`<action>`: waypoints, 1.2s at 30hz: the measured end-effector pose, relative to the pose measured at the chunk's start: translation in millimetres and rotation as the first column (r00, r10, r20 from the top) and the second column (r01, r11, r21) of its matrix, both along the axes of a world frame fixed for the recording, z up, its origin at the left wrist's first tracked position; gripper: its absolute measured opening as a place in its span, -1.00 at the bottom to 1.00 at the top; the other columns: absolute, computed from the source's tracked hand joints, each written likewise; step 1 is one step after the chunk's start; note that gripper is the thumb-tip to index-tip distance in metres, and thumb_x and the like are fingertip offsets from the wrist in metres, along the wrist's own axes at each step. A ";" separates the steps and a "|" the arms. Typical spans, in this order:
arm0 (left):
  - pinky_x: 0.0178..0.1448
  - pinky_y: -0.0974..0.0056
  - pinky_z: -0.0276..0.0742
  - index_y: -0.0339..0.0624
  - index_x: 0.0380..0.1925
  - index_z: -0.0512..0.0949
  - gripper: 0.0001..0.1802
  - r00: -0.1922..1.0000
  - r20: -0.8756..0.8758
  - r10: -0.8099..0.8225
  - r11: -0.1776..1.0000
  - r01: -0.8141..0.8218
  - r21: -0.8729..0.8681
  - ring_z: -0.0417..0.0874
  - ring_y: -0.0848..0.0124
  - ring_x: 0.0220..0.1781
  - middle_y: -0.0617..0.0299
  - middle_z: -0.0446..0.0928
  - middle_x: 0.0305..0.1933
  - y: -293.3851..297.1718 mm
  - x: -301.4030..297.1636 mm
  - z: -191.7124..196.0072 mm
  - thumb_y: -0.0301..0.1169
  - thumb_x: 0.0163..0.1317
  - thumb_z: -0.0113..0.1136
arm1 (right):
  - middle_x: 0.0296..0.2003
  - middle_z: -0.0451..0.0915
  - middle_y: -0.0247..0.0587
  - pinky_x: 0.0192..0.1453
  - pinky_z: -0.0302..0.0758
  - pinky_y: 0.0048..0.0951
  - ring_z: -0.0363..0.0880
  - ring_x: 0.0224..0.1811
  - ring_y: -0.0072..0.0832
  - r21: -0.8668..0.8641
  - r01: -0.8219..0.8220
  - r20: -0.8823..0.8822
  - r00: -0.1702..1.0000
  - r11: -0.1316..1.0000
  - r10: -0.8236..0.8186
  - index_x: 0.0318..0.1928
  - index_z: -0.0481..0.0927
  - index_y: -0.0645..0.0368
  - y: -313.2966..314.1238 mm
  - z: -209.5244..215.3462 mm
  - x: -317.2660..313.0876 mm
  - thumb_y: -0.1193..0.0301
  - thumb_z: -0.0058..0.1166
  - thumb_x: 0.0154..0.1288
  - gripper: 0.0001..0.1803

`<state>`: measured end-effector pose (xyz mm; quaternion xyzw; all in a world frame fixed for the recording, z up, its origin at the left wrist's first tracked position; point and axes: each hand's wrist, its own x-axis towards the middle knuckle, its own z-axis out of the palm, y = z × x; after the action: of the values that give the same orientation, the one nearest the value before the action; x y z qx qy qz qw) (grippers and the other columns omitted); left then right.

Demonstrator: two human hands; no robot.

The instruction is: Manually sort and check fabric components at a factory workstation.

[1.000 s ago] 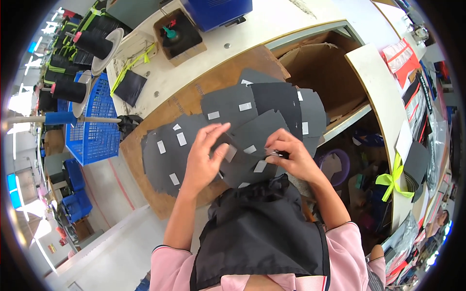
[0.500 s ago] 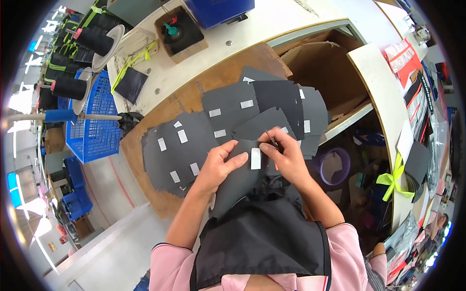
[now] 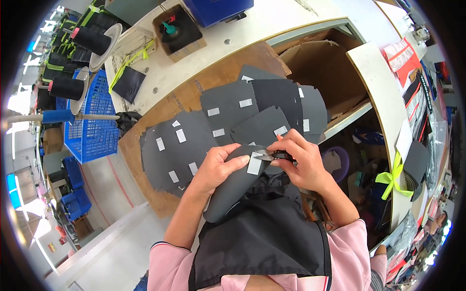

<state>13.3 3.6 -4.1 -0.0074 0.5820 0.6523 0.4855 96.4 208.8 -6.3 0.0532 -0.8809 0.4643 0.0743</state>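
My left hand [image 3: 219,169] grips a dark grey fabric panel [image 3: 228,193], which bends over in front of my apron, its thumb lying beside a white label [image 3: 254,166] on it. In my right hand [image 3: 306,164] is a pair of small thread snips [image 3: 280,155]. Their blades point left and lie across the upper part of the label. Just beyond my hands, several more dark grey panels [image 3: 179,153] with white labels overlap on a brown board [image 3: 162,206].
A cardboard box [image 3: 318,68] sits in an opening at right, above a purple bin [image 3: 345,167]. A blue basket [image 3: 90,128] and black thread spools [image 3: 92,41] stand at left. A small open box [image 3: 187,51] rests on the white table [image 3: 233,63].
My right hand has turned and shifted right, bringing the snips' blades into view over the label. The held panel has tilted and curled, and its label now leans.
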 end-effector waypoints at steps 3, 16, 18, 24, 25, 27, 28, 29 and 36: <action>-0.32 0.51 0.47 -0.36 -0.15 0.54 -0.73 0.998 0.034 -0.053 0.998 0.054 -0.020 0.55 0.63 -0.40 0.29 0.58 -0.34 0.0 -1.7 4.4 -0.44 0.17 0.13 | -0.43 0.40 -0.31 -0.46 0.39 -0.39 0.46 -0.49 -0.31 0.036 -0.077 -0.104 0.991 0.996 0.081 -0.23 0.54 0.10 4.9 -4.8 -5.5 0.47 0.29 -0.11 -0.66; -0.34 0.52 0.47 -0.34 -0.14 0.54 -0.69 0.985 0.157 -0.074 0.997 0.078 -0.018 0.56 0.61 -0.43 0.26 0.58 -0.35 1.0 -4.7 7.7 -0.40 0.14 0.14 | -0.44 0.41 -0.33 -0.49 0.38 -0.39 0.44 -0.54 -0.34 0.108 -0.157 -0.157 0.972 0.982 0.173 -0.26 0.56 0.10 12.0 2.3 -10.6 0.45 0.30 -0.18 -0.64; -0.35 0.52 0.47 -0.33 -0.14 0.54 -0.69 0.986 0.146 -0.076 0.997 0.079 -0.013 0.56 0.61 -0.43 0.26 0.58 -0.35 1.0 -5.0 7.6 -0.40 0.14 0.14 | -0.47 0.40 -0.34 -0.50 0.37 -0.39 0.43 -0.57 -0.35 0.132 -0.154 -0.182 0.967 0.979 0.177 -0.27 0.56 0.10 12.2 3.6 -10.9 0.45 0.31 -0.19 -0.65; -0.34 0.52 0.46 -0.33 -0.15 0.55 -0.70 0.989 0.144 -0.040 0.999 0.043 -0.022 0.55 0.61 -0.43 0.27 0.58 -0.35 2.3 -4.8 8.6 -0.39 0.13 0.14 | -0.49 0.41 -0.34 -0.51 0.39 -0.41 0.44 -0.57 -0.36 0.139 -0.038 -0.228 0.971 0.990 0.070 -0.28 0.57 0.11 9.0 -0.6 -6.2 0.50 0.31 -0.21 -0.65; -0.34 0.52 0.46 -0.32 -0.15 0.55 -0.70 0.992 0.123 -0.036 0.999 0.039 -0.022 0.55 0.61 -0.44 0.27 0.58 -0.36 0.7 -4.7 8.4 -0.39 0.13 0.15 | -0.49 0.41 -0.34 -0.51 0.39 -0.41 0.44 -0.57 -0.36 0.139 -0.041 -0.231 0.970 0.989 0.073 -0.28 0.57 0.11 7.1 0.9 -3.8 0.50 0.31 -0.21 -0.65; -0.34 0.53 0.46 -0.32 -0.15 0.55 -0.70 0.994 0.104 -0.031 0.999 0.033 -0.023 0.55 0.62 -0.44 0.28 0.58 -0.36 -0.4 -4.8 8.8 -0.39 0.13 0.15 | -0.48 0.41 -0.33 -0.51 0.39 -0.42 0.45 -0.55 -0.38 0.032 0.009 -0.186 0.982 0.999 -0.003 -0.27 0.57 0.13 2.5 4.3 2.4 0.53 0.30 -0.21 -0.64; -0.35 0.53 0.46 -0.32 -0.15 0.55 -0.70 0.994 0.105 -0.025 0.999 0.027 -0.022 0.54 0.62 -0.44 0.28 0.58 -0.36 0.2 -5.0 9.8 -0.39 0.14 0.15 | -0.49 0.42 -0.32 -0.51 0.39 -0.42 0.46 -0.54 -0.38 0.054 0.007 -0.200 0.980 0.999 0.004 -0.27 0.57 0.14 0.7 4.0 2.4 0.54 0.31 -0.22 -0.64; -0.35 0.52 0.46 -0.31 -0.16 0.55 -0.71 0.994 0.105 -0.019 1.000 0.021 -0.022 0.54 0.63 -0.44 0.29 0.58 -0.37 0.5 -5.2 10.8 -0.39 0.14 0.15 | -0.49 0.42 -0.32 -0.51 0.39 -0.42 0.46 -0.54 -0.38 0.052 0.006 -0.198 0.980 0.999 0.005 -0.27 0.57 0.14 -0.6 2.5 2.2 0.54 0.31 -0.22 -0.64; -0.28 0.49 0.48 -0.33 -0.14 0.53 -0.70 0.997 0.036 -0.062 0.997 0.063 -0.033 0.55 0.60 -0.38 0.27 0.58 -0.31 -3.4 -8.2 7.4 -0.39 0.15 0.15 | -0.49 0.40 -0.30 -0.50 0.40 -0.42 0.44 -0.56 -0.39 0.068 0.068 -0.203 0.978 0.995 -0.053 -0.28 0.56 0.16 -11.1 0.7 5.0 0.55 0.28 -0.14 -0.69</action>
<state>5.2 0.2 3.3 -0.0089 0.5845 0.6266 0.5154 101.4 197.8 -5.6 0.0757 -0.8869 0.4209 0.1748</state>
